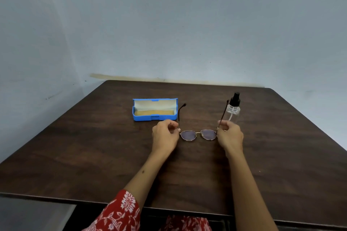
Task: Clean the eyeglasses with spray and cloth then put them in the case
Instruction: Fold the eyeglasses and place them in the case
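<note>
Each grip pinches one end of the eyeglasses point(198, 134): left hand point(165, 134), right hand point(230, 134). Hold gently by the frame, fingers off the lenses, then reach for the spray bottle point(233, 108).

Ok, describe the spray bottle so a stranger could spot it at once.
On the dark wooden table, look just beyond the right hand. The spray bottle stands upright there: the only clear container, topped by a black pump.
</note>
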`<state>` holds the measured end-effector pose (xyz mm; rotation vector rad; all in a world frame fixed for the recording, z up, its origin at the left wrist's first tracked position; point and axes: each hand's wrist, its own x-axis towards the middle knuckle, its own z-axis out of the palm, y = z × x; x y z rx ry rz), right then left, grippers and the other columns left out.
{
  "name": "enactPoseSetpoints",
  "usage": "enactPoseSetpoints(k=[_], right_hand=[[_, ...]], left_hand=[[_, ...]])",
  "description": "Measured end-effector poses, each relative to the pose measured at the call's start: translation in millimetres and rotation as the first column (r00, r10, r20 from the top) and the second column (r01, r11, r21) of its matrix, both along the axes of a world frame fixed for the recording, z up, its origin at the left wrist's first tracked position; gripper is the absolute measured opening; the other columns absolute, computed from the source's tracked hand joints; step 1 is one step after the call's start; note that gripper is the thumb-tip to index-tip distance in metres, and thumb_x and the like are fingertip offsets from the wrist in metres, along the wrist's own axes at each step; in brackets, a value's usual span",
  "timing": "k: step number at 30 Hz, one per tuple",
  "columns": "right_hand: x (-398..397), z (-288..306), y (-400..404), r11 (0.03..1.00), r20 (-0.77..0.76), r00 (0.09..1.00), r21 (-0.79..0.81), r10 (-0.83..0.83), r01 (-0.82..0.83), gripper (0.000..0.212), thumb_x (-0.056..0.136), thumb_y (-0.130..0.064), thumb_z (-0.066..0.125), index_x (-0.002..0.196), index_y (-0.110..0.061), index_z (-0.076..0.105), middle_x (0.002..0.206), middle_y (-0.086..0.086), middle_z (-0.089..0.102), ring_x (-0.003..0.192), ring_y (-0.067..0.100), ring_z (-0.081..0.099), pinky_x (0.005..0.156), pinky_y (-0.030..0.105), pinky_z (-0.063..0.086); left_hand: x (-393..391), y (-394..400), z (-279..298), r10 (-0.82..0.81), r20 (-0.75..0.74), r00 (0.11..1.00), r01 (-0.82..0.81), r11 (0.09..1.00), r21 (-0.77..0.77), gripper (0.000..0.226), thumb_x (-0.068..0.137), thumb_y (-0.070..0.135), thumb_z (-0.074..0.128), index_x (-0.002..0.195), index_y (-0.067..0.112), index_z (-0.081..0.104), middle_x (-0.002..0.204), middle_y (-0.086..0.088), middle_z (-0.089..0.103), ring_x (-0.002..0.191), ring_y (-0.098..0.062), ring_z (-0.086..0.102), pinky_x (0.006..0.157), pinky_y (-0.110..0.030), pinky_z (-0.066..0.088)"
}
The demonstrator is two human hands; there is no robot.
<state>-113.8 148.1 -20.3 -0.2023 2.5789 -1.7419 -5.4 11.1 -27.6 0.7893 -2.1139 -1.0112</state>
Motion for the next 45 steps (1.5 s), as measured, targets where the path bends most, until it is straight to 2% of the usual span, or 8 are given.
enactPoseSetpoints(k=[10,14,18,22,27,31,35,45], right_hand=[[-9.1,-7.7,7.0,0.996,-0.063,0.994,0.027,0.084,-0.083,0.019,0.087,-0.001,0.055,0.087,-0.011,0.071,0.081,0.01,0.068,0.088,0.028,0.065,0.089,0.04,0.051],[-17.8,-5.5,12.6,0.987,-0.027,0.987,-0.011,0.158,-0.159,0.018,0.088,0.003,0.056,0.082,-0.008,0.069,0.072,0.007,0.065,0.067,0.016,0.063,0.081,0.032,0.055],[-25.7,-1.3,18.9,0.964,0.023,0.964,-0.016,0.267,-0.266,0.02,0.088,0.004,0.058,0.079,-0.009,0.07,0.077,0.007,0.065,0.064,0.011,0.062,0.062,0.014,0.056],[-29.3,3.9,19.0,0.948,0.069,0.946,-0.012,0.318,-0.318,0.021,0.087,0.004,0.059,0.079,-0.012,0.07,0.083,0.007,0.067,0.072,0.012,0.064,0.06,0.015,0.056],[-28.3,7.2,18.0,0.939,0.054,0.94,0.056,0.337,-0.34,0.022,0.089,0.002,0.059,0.075,-0.013,0.069,0.079,0.006,0.065,0.068,0.01,0.062,0.055,0.011,0.054],[-24.6,13.4,15.4,0.906,-0.026,0.935,0.259,0.354,-0.336,0.02,0.089,0.001,0.054,0.08,-0.007,0.07,0.065,0.006,0.063,0.053,0.011,0.058,0.052,0.009,0.05],[-13.7,19.7,4.1,0.835,-0.109,0.926,0.48,0.361,-0.269,0.025,0.085,-0.001,0.05,0.074,-0.016,0.067,0.085,0.018,0.067,0.083,0.033,0.063,0.074,0.033,0.054],[14.0,25.2,-13.5,0.706,-0.194,0.914,0.696,0.355,-0.127,0.02,0.085,-0.008,0.062,0.105,-0.003,0.062,0.105,0.019,0.059,0.097,0.036,0.057,0.07,0.034,0.042]], left_hand=[[1.9,-10.0,-3.6,-0.148,0.036,0.988,0.153,0.966,-0.21,0.009,0.086,0.007,0.061,0.093,0.007,0.067,0.091,-0.004,0.072,0.087,-0.018,0.066,0.084,-0.037,0.053],[3.3,-15.6,1.8,-0.21,0.149,0.966,0.25,0.902,-0.351,0.015,0.087,0.011,0.061,0.099,0.007,0.067,0.095,-0.006,0.072,0.089,-0.019,0.065,0.084,-0.036,0.052],[1.1,-15.5,15.8,-0.235,0.35,0.907,0.378,0.82,-0.43,0.019,0.089,0.013,0.057,0.103,0.009,0.069,0.095,-0.008,0.071,0.089,-0.021,0.065,0.081,-0.037,0.053],[-3.7,-12.6,27.8,-0.193,0.554,0.81,0.486,0.749,-0.45,0.022,0.091,0.013,0.051,0.104,0.01,0.068,0.098,-0.011,0.068,0.092,-0.025,0.062,0.082,-0.041,0.051],[-7.3,-8.3,28.4,-0.117,0.652,0.749,0.536,0.686,-0.492,0.02,0.093,0.012,0.049,0.103,0.009,0.066,0.1,-0.01,0.064,0.091,-0.024,0.059,0.081,-0.039,0.051],[-7.1,-9.1,24.4,-0.107,0.665,0.739,0.561,0.646,-0.519,0.018,0.094,0.014,0.051,0.106,0.01,0.064,0.104,-0.008,0.06,0.092,-0.023,0.058,0.081,-0.038,0.052],[-3.8,-11.5,15.4,-0.115,0.634,0.764,0.54,0.652,-0.532,0.021,0.093,0.012,0.051,0.109,0.012,0.064,0.106,-0.006,0.055,0.095,-0.023,0.057,0.08,-0.038,0.05],[11.1,-16.8,-4.2,-0.271,0.375,0.887,0.412,0.83,-0.375,0.039,0.094,0.007,0.049,0.132,0.016,0.053,0.117,-0.005,0.051,0.107,-0.015,0.05,0.094,-0.028,0.044]])
